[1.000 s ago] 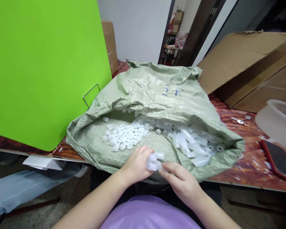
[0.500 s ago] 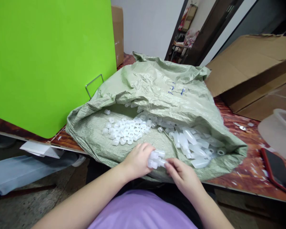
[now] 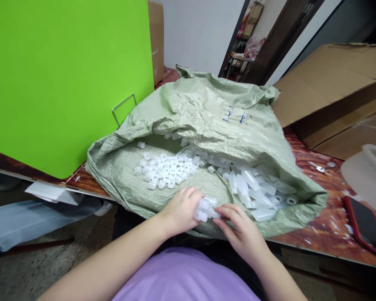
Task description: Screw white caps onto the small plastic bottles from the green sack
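Observation:
My left hand (image 3: 184, 211) is closed around a bunch of small translucent white plastic tubes (image 3: 207, 209), whose ends point toward my right hand. The thumb and fingers of my right hand (image 3: 238, 228) pinch the end of one tube at the bunch's right side. Both hands are over the front lip of a pale green woven sack (image 3: 188, 108) lying on the table. Inside its mouth, a heap of short translucent plastic caps (image 3: 169, 169) lies to the left. Longer, tapered translucent plastic pieces (image 3: 250, 188) are piled to the right.
A bright green board (image 3: 65, 83) with a wire handle stands left of the sack. Right of it are an open cardboard box (image 3: 332, 83), a translucent tub (image 3: 363, 175) and a red-cased phone (image 3: 366, 225) on the red-brown table (image 3: 319, 225). A person's jeans-clad leg (image 3: 34, 221) shows at lower left.
My right hand's fingers have shifted slightly and spread a little at the tube end. My left hand keeps its hold on the bunch. The view has moved slightly.

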The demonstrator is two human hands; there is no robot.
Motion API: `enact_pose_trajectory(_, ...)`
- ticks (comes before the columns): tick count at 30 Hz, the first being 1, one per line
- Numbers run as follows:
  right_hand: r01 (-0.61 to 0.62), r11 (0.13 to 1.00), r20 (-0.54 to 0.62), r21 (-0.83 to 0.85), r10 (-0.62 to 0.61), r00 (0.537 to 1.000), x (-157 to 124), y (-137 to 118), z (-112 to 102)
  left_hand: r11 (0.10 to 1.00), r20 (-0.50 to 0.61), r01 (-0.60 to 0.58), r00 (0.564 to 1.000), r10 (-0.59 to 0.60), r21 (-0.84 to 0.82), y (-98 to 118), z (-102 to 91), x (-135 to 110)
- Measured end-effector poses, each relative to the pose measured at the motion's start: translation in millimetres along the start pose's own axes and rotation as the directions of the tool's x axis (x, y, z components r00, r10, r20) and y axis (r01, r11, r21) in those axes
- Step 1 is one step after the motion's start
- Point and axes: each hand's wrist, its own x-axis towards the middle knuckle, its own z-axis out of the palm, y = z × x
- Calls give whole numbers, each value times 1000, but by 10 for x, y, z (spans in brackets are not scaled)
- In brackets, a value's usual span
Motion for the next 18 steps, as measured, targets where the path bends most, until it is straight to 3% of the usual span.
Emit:
enact_pose_trajectory(2,-138,990,44,-17,139,989,7,-18,22,1000,2,3,1000,-3,7,1,-3,2)
enact_pose_trajectory(4,-186,982,10,14,186,982,-1,-13,47,1000,11,18,1000,-18,10,0,-3,2)
enact_pose_trajectory(7,-30,997,-57,71,34,998,-24,14,73,1000,15,13,1000,-13,11,-3,1,-1)
enact_pose_trajectory(9,-31,998,-18,47,32,999,-21,9,80,1000,15,-4,1000,4,14,-1,-3,0)
enact_pose_trajectory(13,-253,964,66,-82,259,964,18,-56,90,1000,26,6,1000,-7,16,14,-18,19)
enact_pose_trajectory(15,-237,969,63,-73,241,968,18,-51,91,1000,27,13,1000,-14,19,18,-21,31)
enact_pose_trajectory(18,-114,992,8,52,114,993,-15,33,81,1000,29,5,1000,-6,21,10,-16,39)
